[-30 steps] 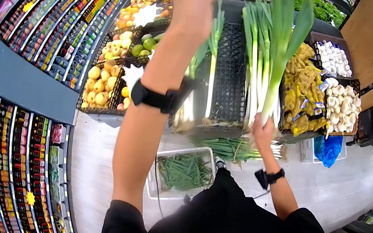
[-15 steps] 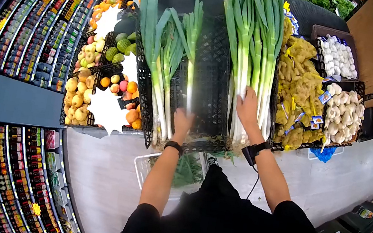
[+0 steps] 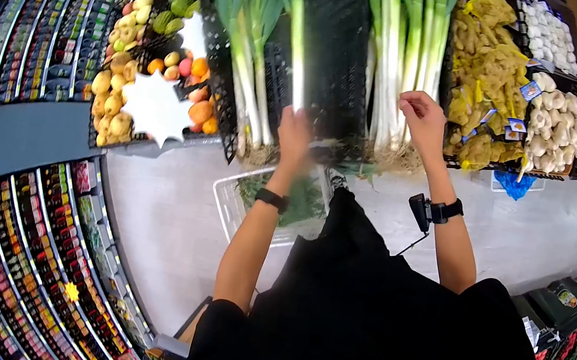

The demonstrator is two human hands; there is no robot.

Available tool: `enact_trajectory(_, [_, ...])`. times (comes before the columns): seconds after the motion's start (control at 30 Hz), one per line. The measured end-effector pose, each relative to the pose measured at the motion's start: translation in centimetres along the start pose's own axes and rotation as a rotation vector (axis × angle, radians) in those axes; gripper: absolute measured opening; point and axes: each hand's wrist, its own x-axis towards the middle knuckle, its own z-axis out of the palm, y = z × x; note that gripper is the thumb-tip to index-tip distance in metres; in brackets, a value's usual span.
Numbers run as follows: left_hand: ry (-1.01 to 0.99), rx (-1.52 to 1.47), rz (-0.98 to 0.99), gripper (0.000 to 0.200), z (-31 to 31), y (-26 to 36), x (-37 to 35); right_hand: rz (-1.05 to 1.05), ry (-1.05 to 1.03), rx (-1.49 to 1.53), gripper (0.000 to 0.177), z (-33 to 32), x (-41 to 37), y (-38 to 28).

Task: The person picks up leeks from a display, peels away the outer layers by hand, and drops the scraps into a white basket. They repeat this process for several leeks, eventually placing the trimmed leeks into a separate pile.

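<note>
My left hand (image 3: 294,137), slightly blurred, is closed around the lower white part of a single leek (image 3: 295,59), just above its root end. To its left several leeks (image 3: 244,73) lie in a black crate (image 3: 330,42), roots toward me. My right hand (image 3: 424,123) is over the white stalks of a thicker bundle of leeks (image 3: 391,67) on the right side. Its fingers are curled inward with thumb and forefinger close together; whether anything small is between them is hidden.
Below the crate, a white basket (image 3: 225,196) with green trimmings stands on the floor. Netted ginger (image 3: 486,68) and garlic (image 3: 553,125) sit to the right. Fruit crates with white star-shaped signs (image 3: 157,106) border the left, beside shelves of bottles (image 3: 30,221).
The view has shifted, so the leeks appear higher. My right hand has come off the leek stalks and its fingers have curled. My left hand keeps its grip on the single leek.
</note>
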Motion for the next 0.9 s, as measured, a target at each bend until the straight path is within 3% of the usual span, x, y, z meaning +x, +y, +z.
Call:
enact_trajectory(0.07, [-0.008,-0.002,0.049,0.021,-0.6,-2.4,-2.2,0.142,-0.177,0.371,0.022,2.8,-1.6,-1.0])
enact_trajectory(0.13, [-0.094,0.008,-0.028,0.021,-2.3,-1.8,-6.4,0.360,-0.400,0.613,0.045,7.1,-3.2,-1.8])
enact_trajectory(0.17, [-0.082,0.142,0.086,0.022,-3.6,0.3,-8.8,0.467,-0.534,0.730,0.055,8.8,-3.5,-1.9])
enact_trajectory(0.27, [-0.057,0.234,0.085,0.023,-7.3,-2.9,-14.0,0.741,-0.809,1.084,0.046,14.9,-1.7,-1.9])
enact_trajectory(0.33, [-0.088,0.376,0.131,0.023,-10.8,-5.0,-17.4,0.721,-0.687,1.083,0.036,18.4,-1.5,-1.7])
enact_trajectory(0.4, [-0.140,0.421,0.110,0.022,-14.9,-7.2,-21.7,0.738,-0.555,1.326,0.018,21.4,-0.7,0.5])
enact_trajectory(0.57, [-0.166,0.524,-0.019,0.022,-24.8,-11.1,-33.5,0.583,-0.394,1.188,0.016,20.8,-6.2,-3.7])
enact_trajectory(0.7, [-0.118,0.554,-0.071,0.021,-30.2,-16.2,-42.1,0.462,-0.409,1.346,0.017,20.2,-12.6,-7.0])
enact_trajectory(0.73, [-0.117,0.549,-0.079,0.021,-31.4,-18.2,-43.8,0.454,-0.431,1.357,0.010,19.9,-13.7,-7.8])
enact_trajectory(0.8, [-0.153,0.329,-0.086,0.017,-33.4,-22.1,-46.8,0.391,-0.625,1.534,0.020,19.1,-16.6,-8.9])
enact_trajectory(0.9, [-0.282,0.087,-0.192,0.022,-33.7,-25.2,-47.2,0.437,-0.690,1.450,0.035,20.2,-22.7,-10.8])
